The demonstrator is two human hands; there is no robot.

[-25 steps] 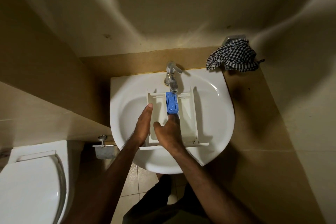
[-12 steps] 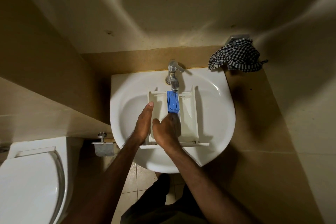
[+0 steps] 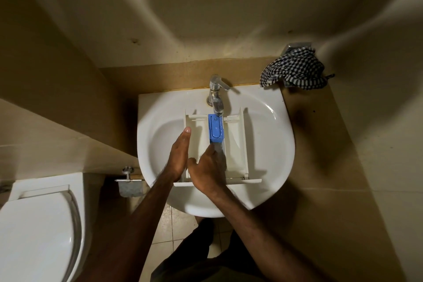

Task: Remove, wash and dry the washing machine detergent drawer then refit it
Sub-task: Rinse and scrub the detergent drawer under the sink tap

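The white detergent drawer lies in the white sink, its front panel toward me and its far end under the tap. A blue insert sits in its middle channel. My left hand presses flat against the drawer's left outer wall, fingers straight. My right hand reaches into the drawer from the front. Its blurred fingers touch the middle channel just below the blue insert, and it hides the near part of the left compartment.
A black-and-white checked cloth hangs at the back right on a metal fitting. A toilet with its lid down stands at the lower left. A metal holder sticks out beside the sink. Walls close in on both sides.
My right hand has shifted slightly back and left within the drawer, its fingers now blurred below the blue insert. My left hand stays against the left wall.
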